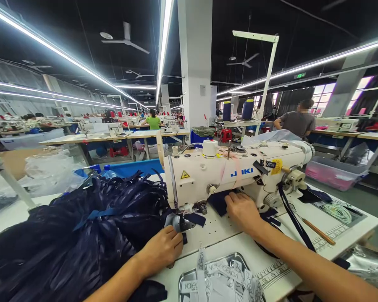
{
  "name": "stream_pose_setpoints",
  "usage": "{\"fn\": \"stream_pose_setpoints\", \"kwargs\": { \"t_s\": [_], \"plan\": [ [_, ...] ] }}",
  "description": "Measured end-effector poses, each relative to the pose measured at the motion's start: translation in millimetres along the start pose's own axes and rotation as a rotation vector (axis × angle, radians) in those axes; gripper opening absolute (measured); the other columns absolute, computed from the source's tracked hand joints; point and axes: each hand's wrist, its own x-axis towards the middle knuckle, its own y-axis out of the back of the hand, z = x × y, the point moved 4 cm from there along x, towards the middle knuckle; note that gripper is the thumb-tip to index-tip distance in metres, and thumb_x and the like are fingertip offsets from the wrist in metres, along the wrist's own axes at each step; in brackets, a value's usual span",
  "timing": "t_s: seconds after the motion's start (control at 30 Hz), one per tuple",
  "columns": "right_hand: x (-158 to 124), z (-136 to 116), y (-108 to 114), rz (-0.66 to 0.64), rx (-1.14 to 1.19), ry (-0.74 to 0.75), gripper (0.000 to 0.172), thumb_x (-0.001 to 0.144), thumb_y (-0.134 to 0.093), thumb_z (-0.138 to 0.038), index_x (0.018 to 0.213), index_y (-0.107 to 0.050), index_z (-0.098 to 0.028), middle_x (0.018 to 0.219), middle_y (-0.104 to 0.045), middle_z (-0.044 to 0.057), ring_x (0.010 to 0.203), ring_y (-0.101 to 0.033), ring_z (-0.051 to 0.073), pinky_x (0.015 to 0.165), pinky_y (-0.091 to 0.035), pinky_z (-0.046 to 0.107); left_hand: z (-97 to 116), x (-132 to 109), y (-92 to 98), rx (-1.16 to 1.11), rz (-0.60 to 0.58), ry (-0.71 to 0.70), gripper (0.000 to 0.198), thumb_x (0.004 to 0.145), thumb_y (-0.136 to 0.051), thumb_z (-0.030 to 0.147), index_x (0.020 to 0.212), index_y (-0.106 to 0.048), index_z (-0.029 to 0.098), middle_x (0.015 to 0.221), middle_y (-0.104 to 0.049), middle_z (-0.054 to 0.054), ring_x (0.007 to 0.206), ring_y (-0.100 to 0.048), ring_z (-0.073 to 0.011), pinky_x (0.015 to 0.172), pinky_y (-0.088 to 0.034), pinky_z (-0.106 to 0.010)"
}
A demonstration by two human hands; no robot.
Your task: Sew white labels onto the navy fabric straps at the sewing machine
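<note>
A white sewing machine stands across the table before me. My left hand is just in front of its needle end, fingers curled and closed; what they hold, if anything, is hidden. Beneath the machine's arm, my right hand has its fingers bent onto a navy fabric piece. A small navy strip lies by the needle area. To the left spreads a big bundle of navy fabric strips, tied with a blue band. A metal tray nearest me holds printed white labels.
Right of the machine lie a wooden-handled tool, a black strap and pale green cord. Navy thread cones stand behind on a thread stand. Clear plastic bags are at left. A co-worker is at back right.
</note>
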Motion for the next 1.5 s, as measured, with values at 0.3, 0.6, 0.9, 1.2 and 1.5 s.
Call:
{"fn": "stream_pose_setpoints", "kwargs": {
  "t_s": [0.3, 0.6, 0.9, 1.2, 1.5],
  "plan": [
    [-19, -71, 5, 0.167, -0.098, 0.360, 0.010, 0.068, -0.053, -0.004, 0.072, -0.060, -0.010, 0.071, -0.061, 0.011, 0.067, -0.055, 0.023, 0.073, -0.037, 0.039, 3, 5, -1.2, 0.045, 0.038, 0.071, 0.021, 0.074, -0.045, 0.006, 0.057, -0.050, 0.015, 0.056, -0.049, -0.001, 0.051, -0.038, -0.0145, 0.053, -0.027, -0.029],
    [-13, -20, 12, -0.090, -0.061, 0.178, 0.016, 0.078, -0.048, -0.006, 0.070, -0.060, -0.014, 0.073, -0.061, 0.008, 0.070, -0.056, 0.020, 0.064, -0.034, 0.034, 6, -1, -3.3, 0.011, 0.033, 0.114, 0.017, 0.069, -0.054, 0.007, 0.056, -0.048, 0.016, 0.057, -0.051, 0.001, 0.052, -0.037, -0.0144, 0.056, -0.026, -0.029],
    [-23, -34, -5, 0.026, -0.011, 0.809, 0.022, 0.085, -0.043, -0.010, 0.103, -0.053, -0.010, 0.097, -0.061, 0.008, 0.092, -0.049, 0.020, 0.080, -0.032, 0.034, 6, -2, -8.8, 0.056, -0.001, 0.094, 0.019, 0.073, -0.047, 0.005, 0.058, -0.047, 0.017, 0.059, -0.051, 0.000, 0.054, -0.040, -0.0153, 0.058, -0.026, -0.031],
    [-4, -52, -3, 0.003, 0.408, 0.482, 0.030, 0.076, -0.045, -0.004, 0.100, -0.058, -0.014, 0.084, -0.061, 0.006, 0.081, -0.051, 0.017, 0.074, -0.039, 0.029, 10, 0, -5.0, 0.095, -0.011, 0.106, 0.016, 0.069, -0.055, 0.009, 0.056, -0.049, 0.016, 0.056, -0.052, 0.000, 0.052, -0.042, -0.0144, 0.055, -0.028, -0.029],
    [8, -108, -7, -0.201, 0.430, 0.379, 0.033, 0.079, -0.036, -0.006, 0.102, -0.057, -0.017, 0.108, -0.057, 0.010, 0.097, -0.053, 0.024, 0.076, -0.043, 0.036, 13, -7, -3.7, 0.106, 0.023, 0.120, 0.019, 0.073, -0.050, 0.006, 0.057, -0.047, 0.016, 0.056, -0.050, 0.000, 0.051, -0.041, -0.0141, 0.054, -0.025, -0.030]
  ]
}}
